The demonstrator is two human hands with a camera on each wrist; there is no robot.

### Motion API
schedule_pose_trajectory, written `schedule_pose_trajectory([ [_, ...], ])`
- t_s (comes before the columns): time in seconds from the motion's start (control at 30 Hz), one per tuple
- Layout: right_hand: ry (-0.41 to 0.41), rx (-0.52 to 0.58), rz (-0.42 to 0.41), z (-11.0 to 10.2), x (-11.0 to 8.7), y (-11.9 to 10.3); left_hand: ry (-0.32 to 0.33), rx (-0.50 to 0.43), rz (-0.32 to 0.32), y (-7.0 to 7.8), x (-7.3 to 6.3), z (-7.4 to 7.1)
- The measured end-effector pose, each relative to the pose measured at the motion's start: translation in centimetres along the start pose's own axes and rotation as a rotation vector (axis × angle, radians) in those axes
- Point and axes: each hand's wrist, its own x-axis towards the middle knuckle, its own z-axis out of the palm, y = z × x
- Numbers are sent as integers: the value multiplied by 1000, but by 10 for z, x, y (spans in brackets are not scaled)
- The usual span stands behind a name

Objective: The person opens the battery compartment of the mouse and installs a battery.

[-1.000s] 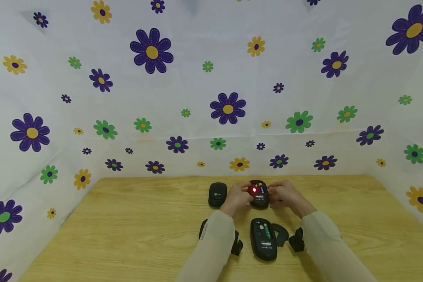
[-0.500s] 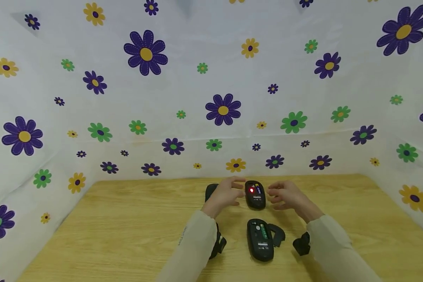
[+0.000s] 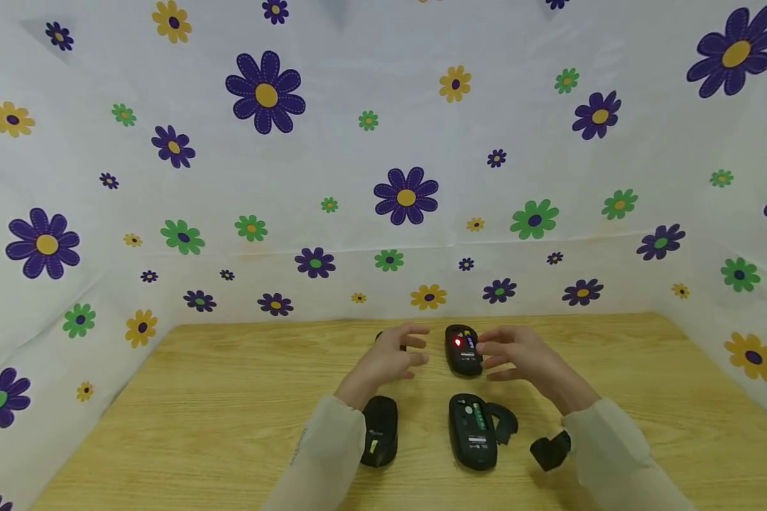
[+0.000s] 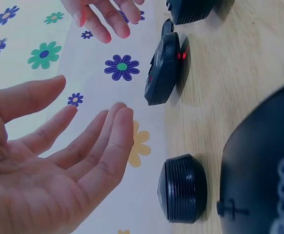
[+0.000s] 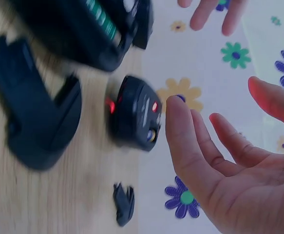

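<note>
My left hand (image 3: pixel 386 358) hovers with spread fingers, partly hiding a black computer mouse (image 3: pixel 380 336) at the back left; its palm shows bare in the left wrist view. Right of the back mouse (image 3: pixel 464 358), my right hand (image 3: pixel 518 355) is raised with loosely bent fingers and nothing in its grasp. In the head view its fingertips overlap that mouse's edge. The back mouse lies belly up, its red light glowing and a battery in its open compartment. Nearer me, another upturned mouse (image 3: pixel 474 447) bears a green battery (image 3: pixel 479 416), with its curved black cover (image 3: pixel 503 424) beside it.
At the front left, a black mouse (image 3: pixel 383 426) lies right by my left sleeve. A small black cover (image 5: pixel 124 204) sits on the wooden table (image 3: pixel 243 411) near the back mouse. A black wrist-worn device (image 3: pixel 551 451) shows by my right sleeve. White flowered cloth (image 3: pixel 332 234) encloses the table.
Both hands were at the back mouse's sides. My left hand has let go and drawn away leftward; my right hand moved slightly right, its fingers loosened. The back mouse stays in place.
</note>
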Motion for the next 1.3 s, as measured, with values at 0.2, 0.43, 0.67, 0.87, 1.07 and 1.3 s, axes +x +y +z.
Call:
schedule_pose_trajectory([
  [0.2, -57, 58, -48, 9, -10, -5, -43, -2, 42, -4, -16, -5],
  [0.43, -112, 112, -59, 21, -17, -7, -65, 2, 68, -9, -31, -4],
  [0.67, -170, 169, -67, 35, -23, -8, -58, 27, 84, -13, -43, -10],
  [0.87, -183, 190, -63, 43, -26, -7, -47, 37, 79, -16, -55, -20],
  [1.07, -222, 213, -74, 52, -25, -9, -41, 19, 73, -23, -62, -27],
  [1.3, -238, 223, -52, 68, -26, -14, -29, 29, 64, -30, -67, -32],
])
